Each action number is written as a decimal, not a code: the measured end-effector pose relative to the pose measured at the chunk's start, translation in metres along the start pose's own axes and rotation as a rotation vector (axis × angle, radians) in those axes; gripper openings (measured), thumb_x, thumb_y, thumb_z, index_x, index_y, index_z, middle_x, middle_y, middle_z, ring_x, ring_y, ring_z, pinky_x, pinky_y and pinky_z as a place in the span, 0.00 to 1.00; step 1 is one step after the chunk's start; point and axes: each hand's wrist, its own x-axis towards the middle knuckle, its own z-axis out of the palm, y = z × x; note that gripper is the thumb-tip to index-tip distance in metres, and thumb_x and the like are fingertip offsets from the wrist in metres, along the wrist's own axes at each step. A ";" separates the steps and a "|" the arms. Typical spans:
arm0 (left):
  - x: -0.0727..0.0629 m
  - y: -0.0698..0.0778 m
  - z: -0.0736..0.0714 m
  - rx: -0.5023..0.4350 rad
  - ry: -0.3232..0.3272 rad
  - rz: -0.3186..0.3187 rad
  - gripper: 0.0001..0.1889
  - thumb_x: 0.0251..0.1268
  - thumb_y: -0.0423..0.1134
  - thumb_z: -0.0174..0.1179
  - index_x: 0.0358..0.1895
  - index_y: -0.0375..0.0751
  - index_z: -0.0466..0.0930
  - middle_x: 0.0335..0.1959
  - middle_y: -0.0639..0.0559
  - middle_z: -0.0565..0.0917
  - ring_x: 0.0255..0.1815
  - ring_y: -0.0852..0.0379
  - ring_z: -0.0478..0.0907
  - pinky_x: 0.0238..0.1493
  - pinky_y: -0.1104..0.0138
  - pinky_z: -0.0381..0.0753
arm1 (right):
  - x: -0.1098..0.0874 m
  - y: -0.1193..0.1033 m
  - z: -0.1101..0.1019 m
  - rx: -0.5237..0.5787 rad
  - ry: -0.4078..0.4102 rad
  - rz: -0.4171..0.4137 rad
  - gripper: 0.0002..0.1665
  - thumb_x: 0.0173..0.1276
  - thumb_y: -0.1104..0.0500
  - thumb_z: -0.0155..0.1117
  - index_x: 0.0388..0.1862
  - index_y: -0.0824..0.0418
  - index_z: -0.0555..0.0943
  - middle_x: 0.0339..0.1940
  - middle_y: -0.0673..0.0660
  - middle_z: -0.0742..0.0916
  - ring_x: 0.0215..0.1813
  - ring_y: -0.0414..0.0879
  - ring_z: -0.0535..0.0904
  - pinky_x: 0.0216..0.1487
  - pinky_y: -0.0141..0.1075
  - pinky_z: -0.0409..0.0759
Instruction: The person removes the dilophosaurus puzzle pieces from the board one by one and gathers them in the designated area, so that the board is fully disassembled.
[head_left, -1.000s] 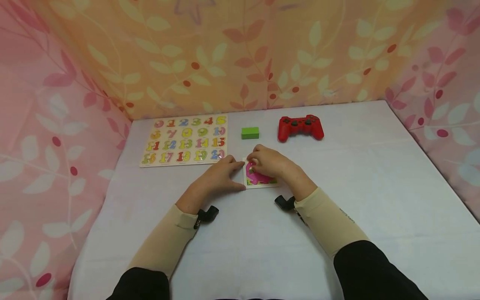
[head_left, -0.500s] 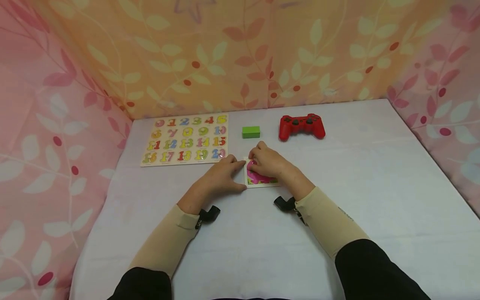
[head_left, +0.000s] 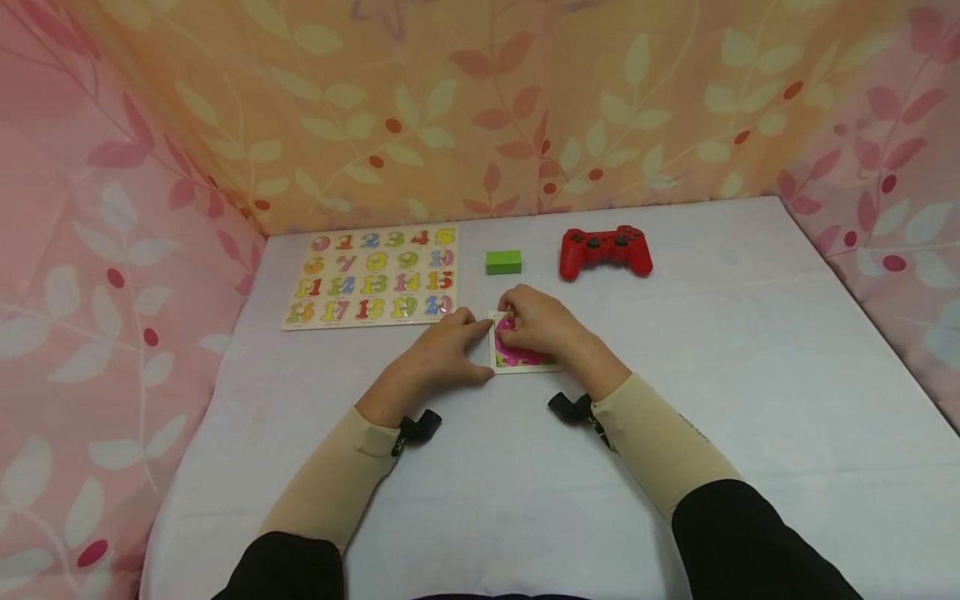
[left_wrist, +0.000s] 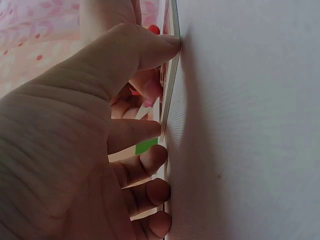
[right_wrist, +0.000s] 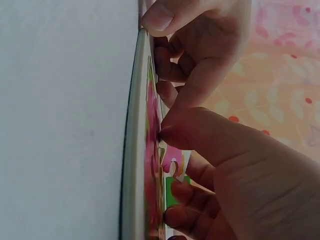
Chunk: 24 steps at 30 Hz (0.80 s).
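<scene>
A small square jigsaw puzzle (head_left: 517,357) with a white border and a pink picture lies on the table between the hands. My left hand (head_left: 442,354) rests at its left side, thumb tip at the front left corner and index fingertip farther up the edge, fingers loosely spread. Over the puzzle's upper part, my right hand (head_left: 543,323) pinches a pink jigsaw piece (right_wrist: 175,156) between thumb and fingers. That piece stands tilted close over the board in the right wrist view; from the head, the fingers mostly cover it.
A wooden number board (head_left: 375,279) lies at the back left. Beyond the puzzle are a green block (head_left: 503,262) and, to its right, a red game controller (head_left: 606,252). Floral curtains (head_left: 480,108) bound the white table (head_left: 480,500) at the back and sides.
The right hand's fingers shift slightly over the puzzle with the piece still pinched. The left hand keeps its place at the edge.
</scene>
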 end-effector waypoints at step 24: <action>0.000 0.001 -0.001 0.002 -0.016 -0.016 0.48 0.54 0.59 0.75 0.78 0.49 0.66 0.54 0.53 0.70 0.49 0.54 0.69 0.49 0.61 0.73 | -0.007 0.016 -0.015 0.150 -0.043 -0.101 0.24 0.68 0.58 0.71 0.62 0.60 0.85 0.48 0.53 0.81 0.44 0.46 0.75 0.45 0.39 0.74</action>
